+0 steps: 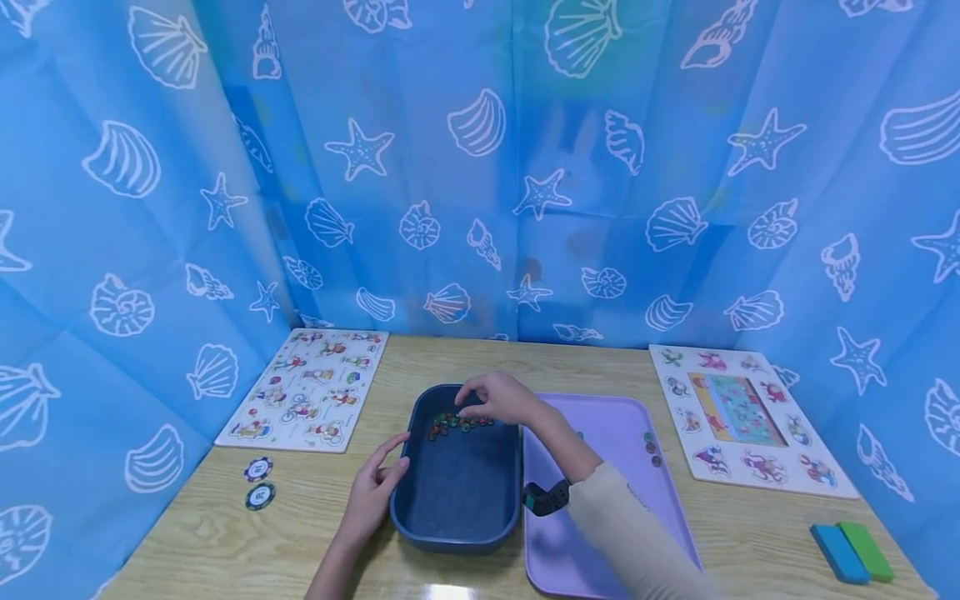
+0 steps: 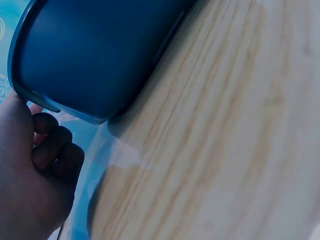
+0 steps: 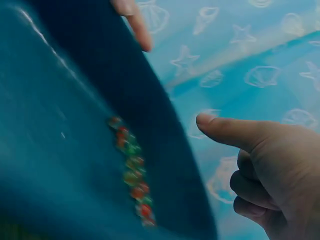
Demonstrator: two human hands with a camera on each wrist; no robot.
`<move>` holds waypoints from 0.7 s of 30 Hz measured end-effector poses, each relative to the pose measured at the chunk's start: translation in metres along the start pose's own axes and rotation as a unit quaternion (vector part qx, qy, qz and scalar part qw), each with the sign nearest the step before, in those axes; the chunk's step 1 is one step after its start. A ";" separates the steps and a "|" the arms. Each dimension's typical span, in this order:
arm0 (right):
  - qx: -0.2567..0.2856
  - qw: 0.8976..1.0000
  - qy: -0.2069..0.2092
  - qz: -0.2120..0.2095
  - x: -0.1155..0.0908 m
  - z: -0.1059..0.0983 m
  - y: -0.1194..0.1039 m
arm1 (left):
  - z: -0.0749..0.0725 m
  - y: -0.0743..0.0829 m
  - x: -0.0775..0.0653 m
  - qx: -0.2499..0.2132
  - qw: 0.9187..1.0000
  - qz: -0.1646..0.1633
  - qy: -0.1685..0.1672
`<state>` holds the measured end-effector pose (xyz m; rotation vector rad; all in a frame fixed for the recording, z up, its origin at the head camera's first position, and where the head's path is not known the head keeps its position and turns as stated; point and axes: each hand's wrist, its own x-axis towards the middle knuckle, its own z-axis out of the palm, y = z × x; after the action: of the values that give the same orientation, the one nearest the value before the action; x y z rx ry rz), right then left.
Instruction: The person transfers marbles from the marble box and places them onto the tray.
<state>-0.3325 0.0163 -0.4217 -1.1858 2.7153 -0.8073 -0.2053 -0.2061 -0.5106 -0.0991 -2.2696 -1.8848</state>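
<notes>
- Clock directions were read in the head view, from the middle of the dark blue box [image 1: 457, 492], with the shell-patterned curtain [image 1: 450, 208] at 12 o'clock.
- The small marbles [image 1: 467, 423], red, orange and green, lay in a row inside the box at 12 o'clock, along the foot of its far wall.
- The left hand [image 1: 369, 496] was at 9 o'clock and gripped the rim of the box with thumb and fingers.
- The right hand [image 1: 506, 400] was above the box at 1 o'clock, over the marbles; its grip was loose, the thumb stretched out and other fingers bent.
- The purple tray [image 1: 611, 421] stood just beside the box at 3 o'clock, partly under the right forearm.
- Three other marbles [image 1: 650, 448] lay on this tray, between its own 1 and 2 o'clock.
- Two poker chips [image 1: 259, 483] were at 9 o'clock, near a picture board [image 1: 307, 390] at 10 o'clock.
</notes>
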 end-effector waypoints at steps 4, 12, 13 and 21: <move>0.000 1.000 -0.027 0.000 0.016 0.017 -0.002 | -0.001 0.001 0.000 -0.002 1.000 -0.007 -0.001; -0.069 0.996 -0.060 -0.013 0.032 0.038 0.004 | 0.000 0.003 0.000 0.001 1.000 -0.008 -0.002; -0.075 0.995 -0.064 -0.007 0.033 0.040 0.004 | 0.000 0.003 0.000 0.004 1.000 -0.007 -0.001; -0.084 0.993 -0.075 0.023 0.034 0.053 0.006 | 0.000 0.004 0.000 0.011 1.000 -0.020 0.003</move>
<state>-0.3465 -0.0274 -0.4651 -1.1567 2.7190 -0.4699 -0.2043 -0.2050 -0.5070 -0.0447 -2.3040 -1.8779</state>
